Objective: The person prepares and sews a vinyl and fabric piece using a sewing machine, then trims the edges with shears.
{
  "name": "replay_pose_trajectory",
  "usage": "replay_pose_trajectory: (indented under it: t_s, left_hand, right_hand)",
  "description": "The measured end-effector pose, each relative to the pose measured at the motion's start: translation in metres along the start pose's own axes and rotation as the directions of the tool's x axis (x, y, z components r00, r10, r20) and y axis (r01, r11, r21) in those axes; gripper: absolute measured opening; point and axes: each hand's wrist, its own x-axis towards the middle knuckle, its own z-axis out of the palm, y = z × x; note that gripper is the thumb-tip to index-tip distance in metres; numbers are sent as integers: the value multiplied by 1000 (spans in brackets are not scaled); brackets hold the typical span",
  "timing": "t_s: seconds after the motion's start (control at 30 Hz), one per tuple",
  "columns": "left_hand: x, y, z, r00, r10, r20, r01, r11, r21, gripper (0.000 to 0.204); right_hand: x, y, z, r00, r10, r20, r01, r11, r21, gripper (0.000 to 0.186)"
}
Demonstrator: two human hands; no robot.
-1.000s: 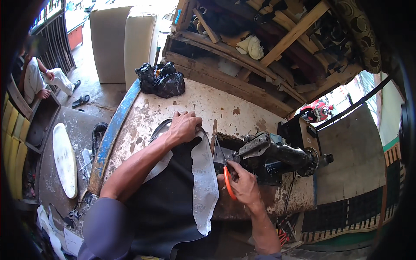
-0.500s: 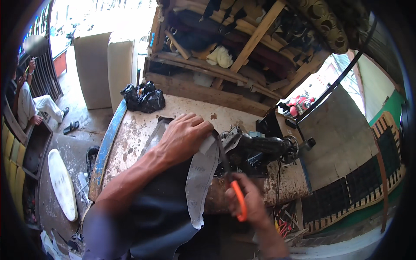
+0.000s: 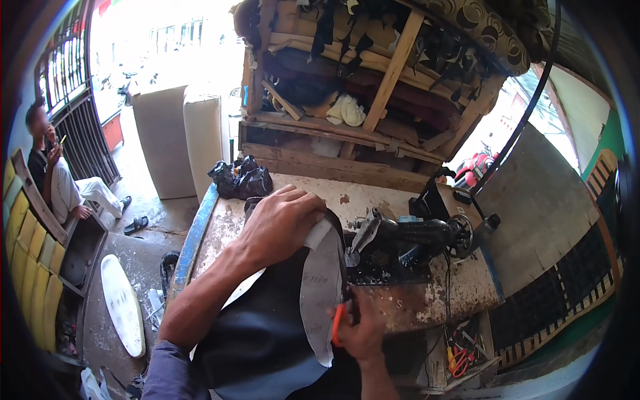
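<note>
A sheet of black leather-like material (image 3: 260, 327) hangs over the near side of the worktable. Along its right side the pale grey underside (image 3: 320, 283) shows as a long curved strip. My left hand (image 3: 283, 223) is closed on the upper end of this material, fingers curled over its edge. Lower down, my right hand (image 3: 363, 327) grips orange-handled scissors (image 3: 339, 325) at the strip's right edge. The blades are mostly hidden, so whether they touch the material is unclear. Just right of the material stands a black sewing machine (image 3: 420, 232).
A black plastic bag (image 3: 240, 179) lies on the worn worktable (image 3: 223, 217). Behind it rises a wooden shelf (image 3: 333, 160) stuffed with fabric. Tools lie in an open drawer (image 3: 460, 357) at right. A person (image 3: 60, 160) sits at far left.
My right hand and the scissors have moved left, closer to the strip's edge. The whole view has shifted, with the scene sitting lower and farther right. My left hand keeps its hold.
</note>
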Motion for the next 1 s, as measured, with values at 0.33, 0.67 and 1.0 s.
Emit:
replay_pose_trajectory:
  t_s: [0.33,0.67,1.0]
  left_hand:
    - [22,19,-1,997,9,80,-11,1000,16,14]
    - [25,50,-10,986,105,133,-113,992,56,26]
    - [33,34,-43,814,-241,529,325,943,-71,25]
  right_hand:
    - [3,81,-32,968,214,133,-137,889,-437,58]
    - [115,-22,-11,987,157,31,-155,890,430,31]
    - [94,-13,5,931,73,357,-352,428,832,19]
